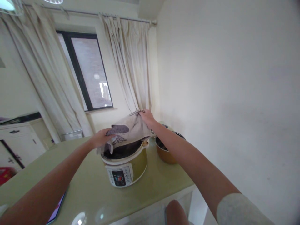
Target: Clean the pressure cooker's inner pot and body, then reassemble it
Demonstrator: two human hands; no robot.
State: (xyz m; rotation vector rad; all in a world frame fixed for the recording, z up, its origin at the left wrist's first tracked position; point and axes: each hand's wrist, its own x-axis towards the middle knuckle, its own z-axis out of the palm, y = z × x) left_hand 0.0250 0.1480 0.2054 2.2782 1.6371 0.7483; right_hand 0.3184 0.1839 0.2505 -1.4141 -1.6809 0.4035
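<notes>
Cloth (127, 131), pale with dark grey printed shapes, is held stretched in the air just above the open top of an electric cooker (125, 167), which stands on the pale green counter (93, 193). One edge is gripped by the left hand (100, 138), whose fingers are closed around the lower, nearer corner at the cooker's left rim. The opposite, higher corner is pinched by the right hand (146, 116), fingers pressed together on the fabric beyond the cooker's far right rim. The long axis of the cloth is thus set on a diagonal, rising from near left to far right, and the dark inside of the cooker is partly covered by it. The left hand is the nearer of the two and lies lower; the right arm is reached further out. A copper-coloured inner pot (167, 150) is seen just beside the cooker on its right, close below the right forearm. Curtains (131, 62) and a window (87, 72) are visible behind.
</notes>
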